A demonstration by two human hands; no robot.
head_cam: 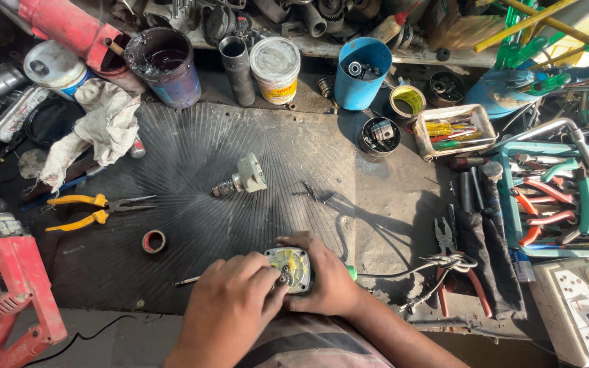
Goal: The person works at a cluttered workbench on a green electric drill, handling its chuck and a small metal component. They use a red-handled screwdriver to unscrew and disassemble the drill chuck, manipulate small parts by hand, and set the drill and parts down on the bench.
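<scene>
Near the bench's front edge, both hands hold a small power-tool body (pixel 294 264) with a round yellow-green face. My right hand (pixel 326 281) wraps around its right side. My left hand (pixel 230 307) comes from the left, its fingertips pinched on the metal hub at the middle of the face. A grey cord (pixel 403 269) runs from the body to a coiled bundle on the right. A thin metal rod (pixel 187 280) pokes out left of my left hand. A cream gear-head piece (pixel 249 174) lies apart on the dark mat (pixel 192 150), farther back.
Yellow-handled pliers (pixel 93 209) and a red tape roll (pixel 153 240) lie left. A red power tool (pixel 8 296) sits at the front left corner and a rag (pixel 103 126) behind. Buckets, a blue cup (pixel 363 71), tool trays (pixel 560 197) and a socket strip (pixel 584 310) crowd the back and right.
</scene>
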